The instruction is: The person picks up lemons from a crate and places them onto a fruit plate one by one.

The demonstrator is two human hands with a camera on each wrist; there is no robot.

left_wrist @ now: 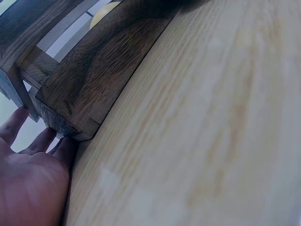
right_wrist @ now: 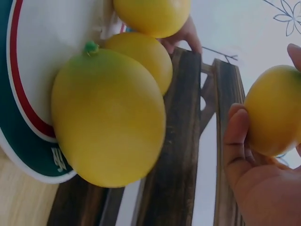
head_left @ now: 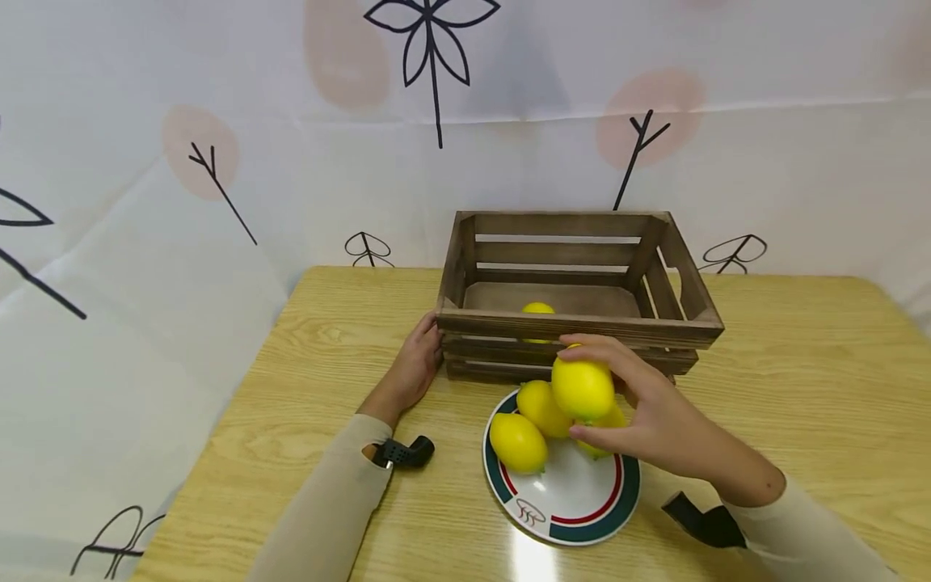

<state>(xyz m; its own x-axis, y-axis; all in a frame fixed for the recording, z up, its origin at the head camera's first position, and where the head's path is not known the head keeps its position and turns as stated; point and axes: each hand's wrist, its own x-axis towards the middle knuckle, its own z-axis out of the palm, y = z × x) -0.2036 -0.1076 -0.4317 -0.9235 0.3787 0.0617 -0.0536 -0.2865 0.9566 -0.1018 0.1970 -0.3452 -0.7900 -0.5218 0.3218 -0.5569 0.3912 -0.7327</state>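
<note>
My right hand (head_left: 658, 412) holds a yellow lemon (head_left: 583, 388) between thumb and fingers, above the plate and close to the crate's front. In the right wrist view the fingers curl around this lemon (right_wrist: 275, 110). Below it, three lemons lie on a round plate (head_left: 589, 532): one at left (head_left: 518, 443), one behind, and one partly hidden by the held lemon. My left hand (head_left: 418, 368) touches the left front corner of the brown wooden crate (head_left: 582, 326), and the left wrist view shows its fingers extended against the wood. Another lemon (head_left: 538, 308) lies inside the crate.
The slatted crate stands on the wood-grain table (head_left: 291, 404) just behind the plate. A white patterned cloth (head_left: 509, 178) hangs behind the table. Black wrist devices (head_left: 705, 521) sit at both sleeves.
</note>
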